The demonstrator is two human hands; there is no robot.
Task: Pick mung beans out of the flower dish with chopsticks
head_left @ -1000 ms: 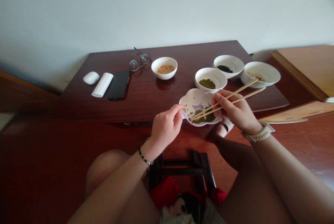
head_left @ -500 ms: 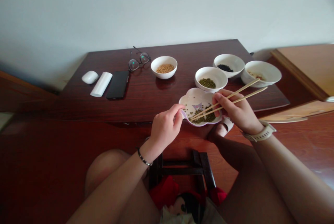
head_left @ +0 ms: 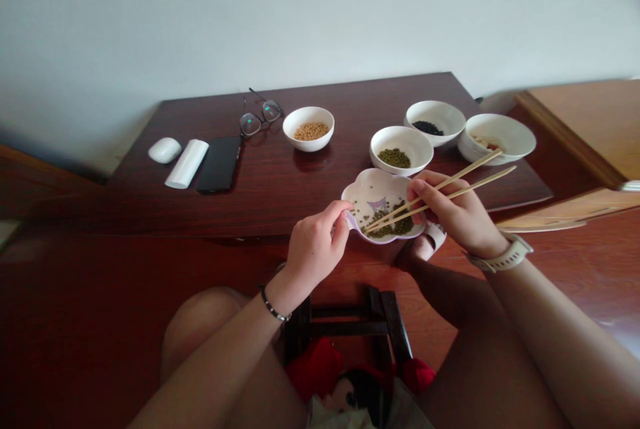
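Note:
My left hand (head_left: 315, 249) grips the left lobe of a white flower-shaped plate (head_left: 370, 183) printed with a small purple cartoon figure. Green mung beans (head_left: 389, 225) lie in a loose patch on the plate. My right hand (head_left: 450, 212) holds a pair of bamboo chopsticks (head_left: 483, 175) over the plate, their tips at the beans. I cannot tell whether a bean lies between the tips. Behind the plate stand white bowls of mung beans (head_left: 401, 132), black beans (head_left: 435, 109), and yellow soybeans (head_left: 309, 115). Another white bowl (head_left: 503, 123) holds a few pale pieces.
The bowls stand on a dark reddish wooden table (head_left: 280, 205) with glasses (head_left: 260, 117), a black phone (head_left: 219, 163), a white mouse (head_left: 165, 150), and a white tube-shaped case (head_left: 186, 163). A low dark stool (head_left: 345, 329) and red cloth are below. Light wooden panels lie right.
The table and bowls sit slightly further left and higher in view. Both hands and the plate look almost unchanged, with the chopsticks' upper ends tilted slightly differently.

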